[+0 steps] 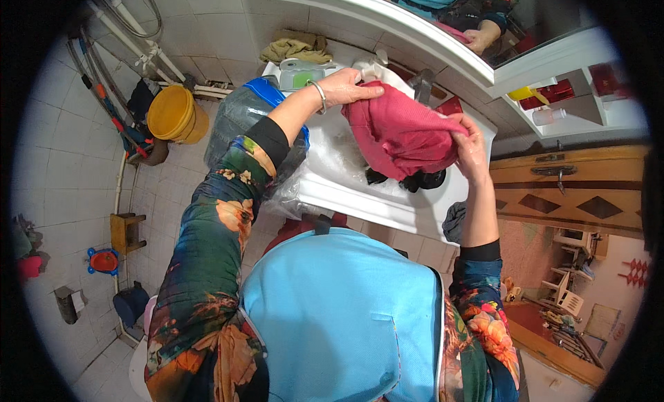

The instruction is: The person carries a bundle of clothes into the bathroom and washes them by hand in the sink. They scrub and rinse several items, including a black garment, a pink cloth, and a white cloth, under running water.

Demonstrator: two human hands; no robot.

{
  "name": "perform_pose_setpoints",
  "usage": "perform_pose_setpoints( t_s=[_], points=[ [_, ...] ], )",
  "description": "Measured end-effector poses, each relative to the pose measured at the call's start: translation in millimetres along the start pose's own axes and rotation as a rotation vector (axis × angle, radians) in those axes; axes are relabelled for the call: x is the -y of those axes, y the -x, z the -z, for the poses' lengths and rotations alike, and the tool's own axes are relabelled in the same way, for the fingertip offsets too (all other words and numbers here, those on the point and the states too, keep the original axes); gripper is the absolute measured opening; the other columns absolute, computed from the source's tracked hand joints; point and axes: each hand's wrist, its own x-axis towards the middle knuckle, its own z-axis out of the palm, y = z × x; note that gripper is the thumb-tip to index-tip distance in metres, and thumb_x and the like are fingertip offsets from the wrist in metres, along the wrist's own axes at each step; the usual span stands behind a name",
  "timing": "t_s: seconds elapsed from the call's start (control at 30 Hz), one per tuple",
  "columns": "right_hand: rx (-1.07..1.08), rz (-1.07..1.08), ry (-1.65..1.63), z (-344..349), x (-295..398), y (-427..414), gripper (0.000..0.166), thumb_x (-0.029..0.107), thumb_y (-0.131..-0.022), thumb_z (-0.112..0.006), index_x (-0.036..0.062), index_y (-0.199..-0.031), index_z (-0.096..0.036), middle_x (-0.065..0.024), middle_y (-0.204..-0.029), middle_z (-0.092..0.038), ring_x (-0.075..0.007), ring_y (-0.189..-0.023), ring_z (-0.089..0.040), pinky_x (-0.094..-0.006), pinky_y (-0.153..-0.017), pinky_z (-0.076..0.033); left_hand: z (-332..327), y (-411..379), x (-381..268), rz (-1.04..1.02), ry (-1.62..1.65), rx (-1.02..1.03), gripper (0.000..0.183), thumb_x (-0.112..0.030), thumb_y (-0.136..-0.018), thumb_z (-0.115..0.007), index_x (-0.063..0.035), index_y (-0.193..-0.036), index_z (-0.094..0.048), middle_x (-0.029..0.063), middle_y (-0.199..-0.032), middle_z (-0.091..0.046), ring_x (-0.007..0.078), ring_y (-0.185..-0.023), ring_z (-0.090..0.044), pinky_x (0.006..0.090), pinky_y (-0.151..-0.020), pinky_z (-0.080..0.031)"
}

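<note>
A wet-looking red cloth [402,130] is stretched between my two hands above the white washbasin [358,202]. My left hand [345,87] pinches its upper left edge, with the thumb on top. A white cloth part [391,78] shows behind that edge. My right hand [469,143] grips the cloth's right edge. Black cloth [425,180] lies in the basin below the red cloth. Behind the cloth stands a metal tap [423,83]. The red cloth hides part of the basin's bowl.
Left of the basin are a large plastic bag with a blue edge [238,117] and a soap box [303,75]. An olive towel [295,47] lies on the back left corner. A yellow bucket [176,114] stands farther left. A mirror cabinet [467,60] hangs above; a wooden door [570,194] is at right.
</note>
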Motion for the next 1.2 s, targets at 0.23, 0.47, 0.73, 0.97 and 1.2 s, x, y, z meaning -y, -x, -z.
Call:
perform_pose_setpoints(
  t_s=[0.23, 0.47, 0.73, 0.97, 1.2],
  points=[
    [0.000, 0.182, 0.416, 36, 81, 13, 0.030, 0.016, -0.084, -0.056, 0.0034, -0.111, -0.060, -0.0043, -0.102, -0.064, -0.0123, -0.090, -0.059, -0.0245, -0.080, -0.046, 22, -8, -29, -0.054, 0.529, 0.079, 0.045, -0.033, -0.089, -0.060, 0.0005, -0.119, -0.053, 0.0099, -0.114, -0.061, 0.0155, -0.101, -0.061, 0.0307, -0.088, -0.049],
    [0.190, 0.014, 0.200, 52, 11, 72, 0.010, 0.001, -0.084, -0.054, 0.0036, -0.090, -0.062, -0.0021, -0.087, -0.060, -0.0120, -0.083, -0.057, -0.0260, -0.075, -0.047, 13, -20, -42, -0.092, 0.826, 0.041, 0.031, -0.024, -0.093, -0.056, 0.0003, -0.112, -0.055, 0.0074, -0.101, -0.063, 0.0146, -0.088, -0.063, 0.0297, -0.079, -0.052],
    [0.175, -0.038, 0.288, -49, -32, 22, 0.072, 0.003, -0.077, -0.063, 0.0056, -0.140, -0.028, -0.0146, -0.135, -0.044, -0.0246, -0.124, -0.044, -0.0363, -0.101, -0.037, 2, -10, -62, -0.105, 0.859, 0.233, 0.027, -0.021, -0.092, -0.057, -0.0017, -0.110, -0.058, 0.0070, -0.104, -0.064, 0.0154, -0.093, -0.062, 0.0311, -0.084, -0.050],
    [0.023, 0.065, -0.215, -46, -14, -32, 0.034, 0.018, -0.087, -0.060, 0.0069, -0.118, -0.050, -0.0015, -0.101, -0.057, -0.0169, -0.089, -0.057, -0.0361, -0.070, -0.050, 6, 10, -104, -0.291, 0.815, 0.171, 0.025, -0.023, -0.091, -0.058, -0.0013, -0.104, -0.062, 0.0055, -0.100, -0.066, 0.0123, -0.088, -0.062, 0.0275, -0.080, -0.050],
    [-0.003, 0.109, -0.064, 17, 100, -2, 0.031, 0.022, -0.085, -0.066, 0.0050, -0.109, -0.057, 0.0000, -0.086, -0.062, -0.0039, -0.067, -0.057, -0.0162, -0.050, -0.041, 40, 22, -124, -0.353, 0.066, -0.204, 0.034, -0.037, -0.090, -0.060, -0.0052, -0.097, -0.066, -0.0042, -0.078, -0.059, 0.0040, -0.068, -0.049, 0.0212, -0.060, -0.041]
  ],
)
